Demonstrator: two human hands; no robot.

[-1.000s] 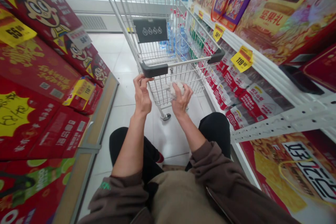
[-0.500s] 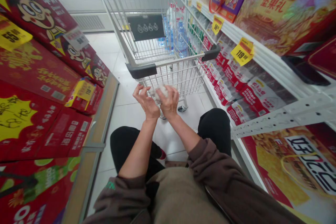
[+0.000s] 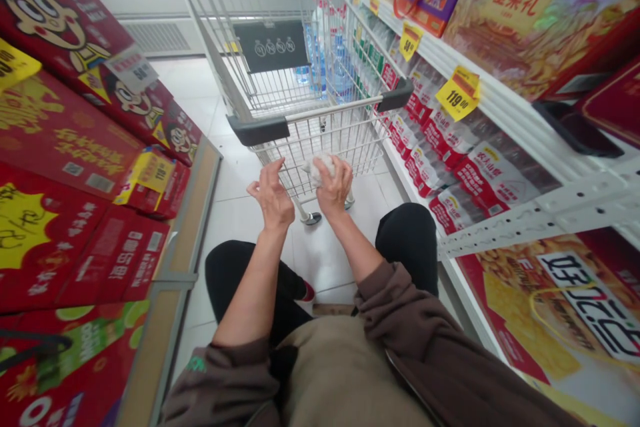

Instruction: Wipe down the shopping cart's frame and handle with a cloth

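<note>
A crumpled whitish wad, perhaps cloth or tissue (image 3: 321, 168), is gripped by my right hand (image 3: 336, 188), its fingers bent around the near side. My left hand (image 3: 273, 199) is a short way to the left, apart from the wad, with its fingers curved but spread and nothing in them. Just beyond both hands stands a metal shopping cart (image 3: 334, 113) with a dark grip at each end of its handle. Neither hand appears to touch the cart.
Red boxes (image 3: 107, 247) are stacked along the left side. On the right, a white shelf (image 3: 520, 160) holds packs of bottles (image 3: 483, 177) and large gift boxes (image 3: 520, 7). My knees are on either side of my forearms. Large water bottles (image 3: 341, 70) show through the cart.
My hands have moved apart; the right one, with the wad, shifted slightly right, and the left one slightly left. The view has shifted a little, and the cart appears slightly higher and further left.
</note>
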